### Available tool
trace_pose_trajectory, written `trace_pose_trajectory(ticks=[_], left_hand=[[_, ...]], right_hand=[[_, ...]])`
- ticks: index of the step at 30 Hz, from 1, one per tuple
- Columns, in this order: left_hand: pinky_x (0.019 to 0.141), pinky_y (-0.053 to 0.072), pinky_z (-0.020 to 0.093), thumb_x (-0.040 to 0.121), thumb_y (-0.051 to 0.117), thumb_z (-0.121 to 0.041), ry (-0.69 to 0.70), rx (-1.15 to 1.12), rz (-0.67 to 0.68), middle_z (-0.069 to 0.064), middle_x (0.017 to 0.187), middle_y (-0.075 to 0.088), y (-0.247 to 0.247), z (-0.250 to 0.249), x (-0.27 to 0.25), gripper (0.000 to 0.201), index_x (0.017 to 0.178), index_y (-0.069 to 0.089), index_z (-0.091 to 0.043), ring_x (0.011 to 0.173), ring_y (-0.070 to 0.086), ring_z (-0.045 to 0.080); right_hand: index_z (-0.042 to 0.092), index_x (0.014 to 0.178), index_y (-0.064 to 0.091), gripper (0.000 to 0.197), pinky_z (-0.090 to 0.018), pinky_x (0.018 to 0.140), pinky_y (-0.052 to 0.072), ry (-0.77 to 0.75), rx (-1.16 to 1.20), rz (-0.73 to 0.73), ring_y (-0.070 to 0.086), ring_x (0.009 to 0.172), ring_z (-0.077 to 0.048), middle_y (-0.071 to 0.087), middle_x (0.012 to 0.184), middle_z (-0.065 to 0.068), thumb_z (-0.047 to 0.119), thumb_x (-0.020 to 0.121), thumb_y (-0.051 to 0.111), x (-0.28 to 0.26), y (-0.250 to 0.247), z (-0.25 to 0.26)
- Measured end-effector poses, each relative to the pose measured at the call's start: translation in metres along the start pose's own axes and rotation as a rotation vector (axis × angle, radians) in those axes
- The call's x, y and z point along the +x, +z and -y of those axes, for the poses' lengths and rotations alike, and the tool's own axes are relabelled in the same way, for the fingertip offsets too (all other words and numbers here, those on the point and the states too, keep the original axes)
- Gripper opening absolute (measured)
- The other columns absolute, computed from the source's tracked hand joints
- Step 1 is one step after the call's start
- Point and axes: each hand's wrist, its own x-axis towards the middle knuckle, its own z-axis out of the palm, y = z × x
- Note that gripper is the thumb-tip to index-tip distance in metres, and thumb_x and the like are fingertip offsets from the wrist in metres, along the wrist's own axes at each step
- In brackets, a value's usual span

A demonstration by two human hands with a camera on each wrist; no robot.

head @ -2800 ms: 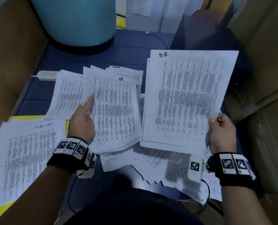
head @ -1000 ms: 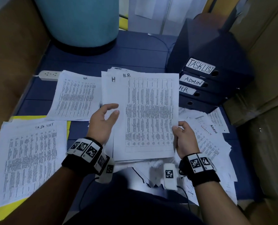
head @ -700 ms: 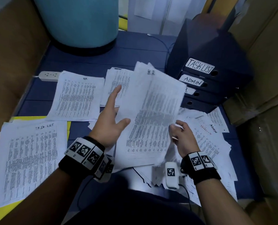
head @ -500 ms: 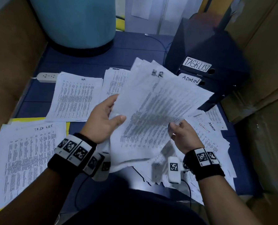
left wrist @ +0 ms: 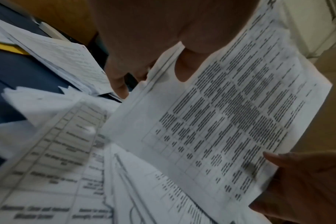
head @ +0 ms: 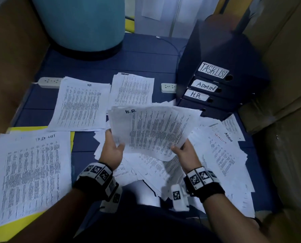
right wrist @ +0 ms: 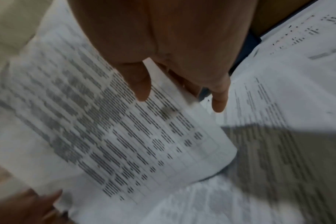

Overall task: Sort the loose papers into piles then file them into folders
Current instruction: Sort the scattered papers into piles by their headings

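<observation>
I hold the H.R. sheaf (head: 153, 130) in both hands above the loose heap (head: 163, 171); my left hand (head: 111, 151) pinches its near-left edge, thumb on top and fingers beneath; my right hand (head: 184, 152) pinches the near-right corner in the same way; neither hand is free.

The sheaf is tilted; its long axis runs from near-right to far-left, with the "H.R." heading at the far-left corner; the sheets are fanned and not squared.

The relation that governs the next move, as I judge it: the HR pile (head: 81, 106) lies forward and to the left of the sheaf, just beyond my left hand; my left hand is the nearer one; the sheaf's heading already points roughly that way, so a short carry forward-left with a slight turn should align it. The H.R. folder (head: 197, 95) sits forward-right in the black stack, nearer my right hand; filing comes later, since the heap is not yet sorted.

The task-list pile (head: 32, 172) lies near-left on a yellow folder (head: 72, 137); a further pile (head: 134, 90) lies beyond the sheaf.

Views: the head view alone shows headings, piles and folder labels; the left wrist view shows the thumb (left wrist: 184, 66) over the sheet edge and the stacked edges beneath it; the right wrist view is blurred, yet shows the thumb (right wrist: 140, 84) on the top sheet; labels are unreadable there.
</observation>
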Motion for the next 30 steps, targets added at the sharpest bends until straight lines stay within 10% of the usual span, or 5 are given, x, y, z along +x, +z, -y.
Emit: trace_pose_trajectory(ticks=[5,12,18,27,30], left_hand=[[0.075,0.041,0.01,0.095,0.043,0.003,-0.021,0.002,-0.036,0.002,0.112,0.056,0.003,0.01,0.006,0.03,0.121,0.038,-0.011,0.1,0.054,0.019],[0.085,0.042,0.037,0.095,0.044,-0.005,-0.079,0.128,-0.116,0.013,0.109,0.059,-0.021,0.029,0.03,0.018,0.112,0.049,-0.006,0.1,0.055,0.03],[0.063,0.048,0.038,0.085,0.044,-0.001,-0.195,0.04,-0.351,0.005,0.076,0.057,-0.062,0.046,0.054,0.017,0.086,0.047,-0.018,0.066,0.054,0.026],[0.066,0.055,0.039,0.098,0.047,-0.016,-0.353,-0.355,-0.57,-0.001,0.095,0.055,-0.123,0.081,0.07,0.033,0.128,0.038,-0.029,0.076,0.059,0.024],[0.06,0.055,0.035,0.101,0.041,-0.016,-0.388,-0.397,-0.577,0.0,0.102,0.056,-0.125,0.089,0.064,0.035,0.129,0.028,-0.033,0.067,0.061,0.02]], right_hand=[[0.026,0.13,0.053,0.037,-0.048,0.103,0.045,0.059,-0.105,-0.012,0.058,0.113,-0.018,0.064,0.119,0.008,0.024,0.093,0.054,0.008,0.015,-0.007],[0.024,0.127,0.053,0.031,-0.032,0.075,0.048,-0.037,-0.017,0.067,0.057,0.081,-0.01,0.063,0.093,0.012,0.016,0.098,0.049,0.036,0.03,0.033],[0.034,0.124,0.051,0.052,-0.044,0.089,0.051,0.121,-0.242,0.352,0.064,0.087,-0.016,0.068,0.101,0.008,0.051,0.076,0.057,0.066,0.08,0.025],[0.018,0.11,0.051,0.012,-0.017,0.055,0.053,0.16,-0.172,0.328,0.058,0.053,-0.004,0.055,0.081,0.002,0.011,0.101,0.046,0.13,0.173,0.071],[0.016,0.119,0.054,0.02,-0.036,0.066,0.062,0.206,-0.117,0.321,0.06,0.064,-0.012,0.056,0.094,0.001,0.013,0.101,0.048,0.155,0.213,0.075]])
